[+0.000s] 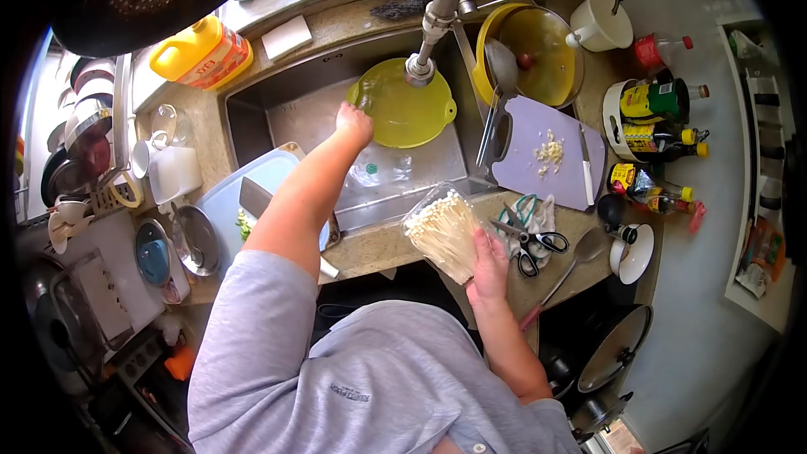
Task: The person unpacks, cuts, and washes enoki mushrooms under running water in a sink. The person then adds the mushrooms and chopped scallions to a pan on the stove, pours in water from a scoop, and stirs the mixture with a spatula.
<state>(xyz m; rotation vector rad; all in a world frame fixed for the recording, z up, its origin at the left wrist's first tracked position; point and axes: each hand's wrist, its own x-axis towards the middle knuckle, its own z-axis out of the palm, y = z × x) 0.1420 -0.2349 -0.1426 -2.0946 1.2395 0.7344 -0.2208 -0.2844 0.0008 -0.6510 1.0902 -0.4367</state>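
Note:
My right hand [488, 269] grips a clear pack of enoki mushrooms [443, 234] over the counter's front edge. My left hand [356, 124] reaches across the sink, its fingers closed on the left rim of a yellow-green basin [406, 109]. That basin sits in the metal sink [290, 113], under the faucet head [419, 70]. Beneath my left forearm lie a light-blue cutting board [220, 202] and a cleaver [255, 198], both partly hidden. Scissors with black handles [528, 244] rest on a cloth beside my right hand.
At right, a purple cutting board [525, 139] carries chopped white pieces and a knife [587, 170]. Behind it stands a yellow bowl [538, 76] with a ladle. Sauce bottles [654, 134] line the right wall. A yellow jug [204, 55] stands at back left; a spatula [580, 256] lies front right.

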